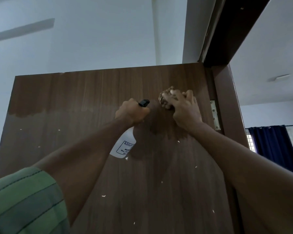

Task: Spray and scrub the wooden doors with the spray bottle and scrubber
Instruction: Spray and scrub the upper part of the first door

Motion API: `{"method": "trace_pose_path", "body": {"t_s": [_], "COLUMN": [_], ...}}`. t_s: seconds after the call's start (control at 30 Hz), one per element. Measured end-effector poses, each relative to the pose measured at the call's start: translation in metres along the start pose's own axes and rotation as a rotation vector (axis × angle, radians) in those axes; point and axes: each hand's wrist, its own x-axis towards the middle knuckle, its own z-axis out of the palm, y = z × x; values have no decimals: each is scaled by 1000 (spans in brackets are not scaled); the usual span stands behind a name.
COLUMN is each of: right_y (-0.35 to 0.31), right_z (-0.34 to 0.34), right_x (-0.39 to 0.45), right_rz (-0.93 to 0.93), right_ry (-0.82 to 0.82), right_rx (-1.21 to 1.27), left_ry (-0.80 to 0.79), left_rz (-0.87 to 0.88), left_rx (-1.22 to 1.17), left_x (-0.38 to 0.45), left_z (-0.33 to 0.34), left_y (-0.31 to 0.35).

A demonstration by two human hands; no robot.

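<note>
Brown wood-grain laminate covers the door (91, 102), which stands open and is seen from below, its top edge meeting the dark frame (227, 39) at the right, beside a metal hinge (214, 114). The left hand (131, 114) is wrapped around the neck of a white spray bottle (123, 146), the fingers curled over the trigger; the right hand (184, 107) grips a pale, foamy scrubber (167, 96) and presses it against the upper door, close to the hinge side. The bottle hangs roughly upright, its long axis running from the labelled base below to the black nozzle (144, 103) above, tilted slightly toward the scrubber; the nozzle points up and rightward at the door face, just beside the right hand. A darker wet band lies across the top of the door, ending in a ragged line at the left, and small white flecks (103, 195) dot the lower surface. Several risks can be inferred. With both arms raised overhead, runoff may trickle down onto the forearms or toward the camera. A spray fired from here could strike the right hand rather than the wood. Hard pressure may swing the door on its hinge, and scrubbing near the hinge edge invites scraped knuckles.
</note>
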Motion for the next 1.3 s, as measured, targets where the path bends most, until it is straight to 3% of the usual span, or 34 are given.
{"method": "trace_pose_path", "body": {"t_s": [0.07,0.1,0.23,0.3,0.43,0.5,0.53,0.63,0.7,0.73,0.83,0.87,0.9,1.0,1.07,1.13,1.23,1.27,1.3], "right_y": [-19,-29,-26,-7,-12,-37,-48,-41,-22,-17,-36,-51,-64,-67,-51,-43,-75,-90,-102], "right_z": [1,6,25,16,11,21,26,26,17,16,16,21,28,42,36,34,36,42,49], "right_x": [0,-12,-62,-34,14,3,-10,-25,3,20,38,30,20,-7,11,31,29,20,9], "right_rz": [119,64,-510,-595,-68,32,-60,-601,-716,-626,-94,-50,-112,-649,-819,-646,-102,-87,-199], "right_ry": [28,35,-16,-68,94,103,69,-83,-142,-127,-7,30,46,-50,-70,5,136,143,139], "right_rx": [57,74,56,30,87,121,125,132,25,14,109,124,133,81,-16,-52,75,96,103], "left_ry": [1,4,15,13,10,12,12,22,29,27,25,31,34,17,8,5,1,10,16], "left_rz": [-3,-8,-21,-21,-34,-44,-48,-60,-62,-60,-72,-79,-79,-62,-60,-71,-86,-95,-102], "left_rx": [2,-13,-2,5,11,-1,-2,30,17,10,-16,-17,-13,9,20,2,13,26,34], "left_x": [-2,-4,-9,-11,-13,-16,-18,-21,-21,-22,-27,-29,-30,-33,-36,-38,-40,-42,-43], "left_z": [-1,-2,-7,-10,-16,-18,-19,-23,-27,-29,-34,-36,-37,-42,-45,-49,-51,-51,-51], "left_y": [-3,-4,-8,-11,-22,-30,-33,-40,-44,-46,-51,-52,-54,-58,-61,-65,-71,-73,-76]}}
